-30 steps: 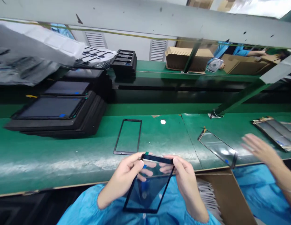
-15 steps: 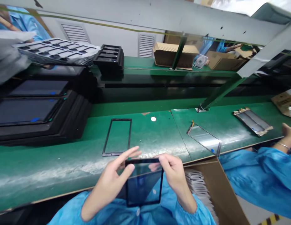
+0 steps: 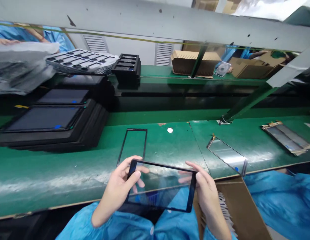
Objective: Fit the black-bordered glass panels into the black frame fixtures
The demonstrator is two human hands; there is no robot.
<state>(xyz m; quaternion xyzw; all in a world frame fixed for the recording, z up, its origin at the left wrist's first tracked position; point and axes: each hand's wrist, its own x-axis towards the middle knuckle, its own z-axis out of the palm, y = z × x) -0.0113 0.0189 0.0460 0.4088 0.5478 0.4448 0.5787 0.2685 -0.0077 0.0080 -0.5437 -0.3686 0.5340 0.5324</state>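
Observation:
A clear glass touch panel with a black border (image 3: pixel 160 186) is held tilted, long side across, in front of my body. My left hand (image 3: pixel 120 186) grips its left end, thumb on the near face and fingers showing through the glass. At the right end, my right hand (image 3: pixel 205 190) pinches the border between thumb and fingers. Just beyond my left hand, a thin black rectangular frame (image 3: pixel 145 146) lies on the green bench (image 3: pixel 175 146). Another glass panel with a gold flex tail (image 3: pixel 227 151) rests on the bench farther right.
Black foam trays (image 3: pixel 90 133) holding dark screens are stacked at left. A stack of panels (image 3: pixel 287 136) lies at far right. Below the bench edge stands an open cardboard box (image 3: pixel 245 206). A slanted post (image 3: pixel 247 101) rises from the bench. A co-worker's blue sleeve (image 3: pixel 282 196) shows at right.
The touch panel has turned from upright to long side across, and my hands have moved apart to its two ends. The view has shifted left, and the co-worker's hand has gone out of sight.

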